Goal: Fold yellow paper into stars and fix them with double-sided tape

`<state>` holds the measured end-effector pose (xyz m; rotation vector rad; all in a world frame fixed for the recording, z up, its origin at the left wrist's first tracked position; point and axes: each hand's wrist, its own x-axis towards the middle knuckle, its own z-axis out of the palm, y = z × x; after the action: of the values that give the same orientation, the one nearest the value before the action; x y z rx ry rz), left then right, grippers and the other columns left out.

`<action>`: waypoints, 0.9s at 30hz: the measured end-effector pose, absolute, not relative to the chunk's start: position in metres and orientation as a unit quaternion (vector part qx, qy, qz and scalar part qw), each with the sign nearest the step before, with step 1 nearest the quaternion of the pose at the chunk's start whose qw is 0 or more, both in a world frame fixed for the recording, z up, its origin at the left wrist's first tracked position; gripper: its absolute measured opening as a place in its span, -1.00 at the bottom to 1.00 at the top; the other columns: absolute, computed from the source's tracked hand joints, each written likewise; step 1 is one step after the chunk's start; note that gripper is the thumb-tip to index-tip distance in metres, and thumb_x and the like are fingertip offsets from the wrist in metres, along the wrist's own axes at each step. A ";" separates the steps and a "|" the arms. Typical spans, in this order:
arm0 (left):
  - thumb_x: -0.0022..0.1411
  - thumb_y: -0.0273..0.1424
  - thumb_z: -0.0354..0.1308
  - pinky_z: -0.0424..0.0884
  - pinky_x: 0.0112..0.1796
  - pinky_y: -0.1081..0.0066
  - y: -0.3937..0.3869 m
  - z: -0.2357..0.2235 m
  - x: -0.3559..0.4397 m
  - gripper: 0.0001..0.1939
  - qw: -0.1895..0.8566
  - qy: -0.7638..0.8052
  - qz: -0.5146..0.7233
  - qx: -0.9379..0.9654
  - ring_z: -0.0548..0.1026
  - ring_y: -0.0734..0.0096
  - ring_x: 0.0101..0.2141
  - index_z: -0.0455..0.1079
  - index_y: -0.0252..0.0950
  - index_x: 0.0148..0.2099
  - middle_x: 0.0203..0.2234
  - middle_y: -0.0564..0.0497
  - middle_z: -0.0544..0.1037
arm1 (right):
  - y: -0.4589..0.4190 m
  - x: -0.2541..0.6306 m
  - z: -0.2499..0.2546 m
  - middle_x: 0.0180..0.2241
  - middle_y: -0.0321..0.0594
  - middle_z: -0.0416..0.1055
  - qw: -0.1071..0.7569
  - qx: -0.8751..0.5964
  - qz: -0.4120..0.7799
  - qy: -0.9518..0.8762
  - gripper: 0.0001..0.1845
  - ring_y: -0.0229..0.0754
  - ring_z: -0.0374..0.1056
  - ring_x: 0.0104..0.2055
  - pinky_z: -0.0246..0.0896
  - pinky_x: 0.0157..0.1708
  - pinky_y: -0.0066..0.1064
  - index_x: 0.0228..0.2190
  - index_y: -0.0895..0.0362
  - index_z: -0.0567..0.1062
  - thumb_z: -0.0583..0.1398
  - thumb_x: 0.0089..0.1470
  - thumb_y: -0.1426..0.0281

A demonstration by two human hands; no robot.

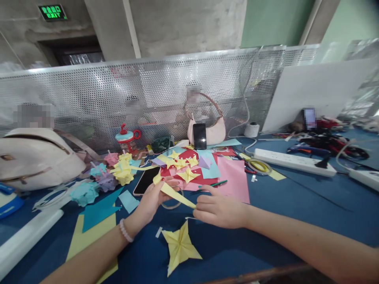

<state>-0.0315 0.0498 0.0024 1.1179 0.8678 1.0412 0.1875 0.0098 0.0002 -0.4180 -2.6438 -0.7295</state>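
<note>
A yellow paper strip (177, 196) stretches between both hands above the blue table. My left hand (152, 199), with a pale beaded bracelet on its wrist, is closed on the strip's upper end. Fingers of my right hand (219, 207) pinch the strip's lower end, and the index finger reaches toward a green pen-like stick (214, 184). Nearer to me lies a folded yellow paper star (181, 246), touched by neither hand. Several smaller yellow paper stars (188, 174) rest on red and pink sheets beyond the hands. Behind my left hand lies a dark-screened phone (145, 181).
Folded paper flowers (122, 173) and teal paper (102, 209) lie on the left, near a white backpack (41, 159). Pink paper (232, 177), a tape roll (260, 166) and a power strip (293, 161) are on the right. A handbag (211, 132) stands behind an upright phone (199, 136).
</note>
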 end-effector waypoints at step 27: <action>0.10 -0.09 -0.01 0.17 -0.53 0.50 0.048 0.010 -0.035 -0.54 0.409 0.540 0.341 0.652 0.23 0.51 -0.66 0.23 -0.30 -0.68 -0.78 0.12 0.26 | 0.020 0.205 -0.005 -0.63 -0.41 0.12 0.355 -0.279 0.113 -0.885 -0.84 -0.35 0.02 -0.63 -0.04 -0.61 -0.52 -0.53 0.08 0.06 -0.01 -0.14 0.54</action>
<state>-0.0351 0.0484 0.0100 1.6425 1.3607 0.8582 0.2049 0.0205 -0.0054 -0.7200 -2.2878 0.2918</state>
